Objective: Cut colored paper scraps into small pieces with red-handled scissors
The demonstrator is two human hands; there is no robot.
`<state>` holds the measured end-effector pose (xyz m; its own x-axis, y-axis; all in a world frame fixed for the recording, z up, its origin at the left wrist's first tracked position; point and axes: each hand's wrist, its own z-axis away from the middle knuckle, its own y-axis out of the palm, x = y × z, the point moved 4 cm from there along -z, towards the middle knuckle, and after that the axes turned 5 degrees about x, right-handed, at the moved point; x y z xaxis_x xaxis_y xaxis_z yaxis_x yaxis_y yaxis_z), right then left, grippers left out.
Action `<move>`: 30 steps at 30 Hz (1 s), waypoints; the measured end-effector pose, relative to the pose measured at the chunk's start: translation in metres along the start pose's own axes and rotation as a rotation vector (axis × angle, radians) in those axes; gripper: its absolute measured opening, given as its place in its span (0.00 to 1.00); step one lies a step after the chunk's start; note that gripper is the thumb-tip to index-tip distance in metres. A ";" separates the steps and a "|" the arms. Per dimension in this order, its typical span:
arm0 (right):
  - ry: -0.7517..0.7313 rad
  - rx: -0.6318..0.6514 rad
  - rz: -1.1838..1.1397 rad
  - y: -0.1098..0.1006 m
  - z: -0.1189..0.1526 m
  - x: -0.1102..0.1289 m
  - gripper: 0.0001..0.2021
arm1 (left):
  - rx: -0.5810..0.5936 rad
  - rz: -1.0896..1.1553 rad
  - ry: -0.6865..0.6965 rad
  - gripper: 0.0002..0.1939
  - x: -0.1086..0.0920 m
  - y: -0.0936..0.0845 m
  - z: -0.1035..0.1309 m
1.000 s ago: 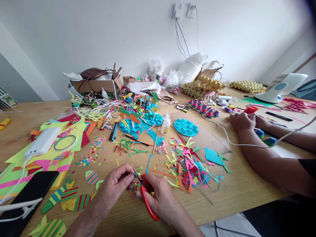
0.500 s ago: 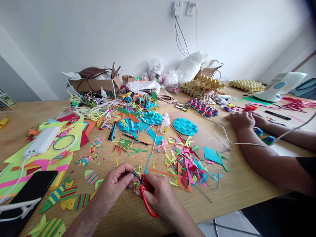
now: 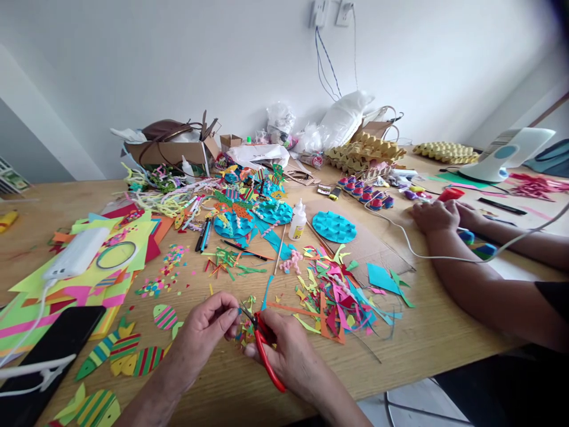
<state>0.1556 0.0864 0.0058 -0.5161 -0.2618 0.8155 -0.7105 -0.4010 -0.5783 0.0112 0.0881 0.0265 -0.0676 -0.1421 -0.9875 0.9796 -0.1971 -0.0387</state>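
In my right hand (image 3: 287,350) are red-handled scissors (image 3: 268,362), their dark blades pointing up and left. My left hand (image 3: 213,323) is pinched around a tiny blue piece (image 3: 239,311) beside the blade tips. Small paper bits lie on the table under and behind the scissors. Striped paper fish (image 3: 148,361) rest to the left of my left hand. A heap of colourful paper scraps (image 3: 333,296) spreads to the right of my right hand.
A white glue bottle (image 3: 297,220) stands beside a blue egg-carton disc (image 3: 334,228). Paper sheets (image 3: 142,231), a power bank (image 3: 77,254) and a black phone (image 3: 53,356) lie left. Another person's arms (image 3: 466,273) rest at right, near a white cable (image 3: 427,257).
The scissor blades have drawn slightly away from my left fingertips, and a blue piece now shows between those fingers. The other person's arms look almost unchanged.
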 end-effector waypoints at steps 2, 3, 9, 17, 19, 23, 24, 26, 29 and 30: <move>-0.005 0.006 0.013 0.001 0.001 0.002 0.16 | -0.002 0.017 0.003 0.06 -0.001 0.001 0.000; -0.003 0.007 0.021 0.001 0.000 0.002 0.16 | -0.001 0.019 0.004 0.06 -0.001 0.001 0.000; 0.027 0.005 0.021 0.001 0.000 -0.001 0.17 | 0.028 -0.040 -0.005 0.06 0.002 0.002 0.001; 0.027 0.001 0.051 -0.001 0.000 -0.003 0.19 | 0.039 -0.064 -0.001 0.04 0.001 0.003 0.001; 0.017 -0.004 0.054 -0.001 0.000 -0.004 0.19 | 0.041 -0.074 -0.005 0.05 0.002 0.002 0.001; -0.017 -0.027 0.068 0.000 0.001 -0.007 0.18 | 0.047 -0.082 -0.014 0.05 0.004 0.002 0.001; -0.023 -0.031 0.072 0.001 0.001 -0.007 0.18 | 0.047 -0.083 -0.015 0.05 0.004 0.002 0.001; -0.027 -0.039 0.078 0.001 0.002 -0.008 0.18 | 0.042 -0.084 -0.013 0.05 0.005 0.001 0.000; -0.030 -0.052 0.085 0.001 0.001 -0.009 0.18 | 0.031 -0.081 -0.016 0.06 0.005 0.000 0.000; -0.031 -0.054 0.085 0.001 0.001 -0.009 0.18 | 0.029 -0.078 -0.019 0.06 0.005 -0.001 0.001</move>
<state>0.1599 0.0878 -0.0020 -0.5614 -0.3204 0.7631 -0.6898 -0.3282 -0.6453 0.0102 0.0869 0.0215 -0.1476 -0.1433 -0.9786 0.9654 -0.2359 -0.1110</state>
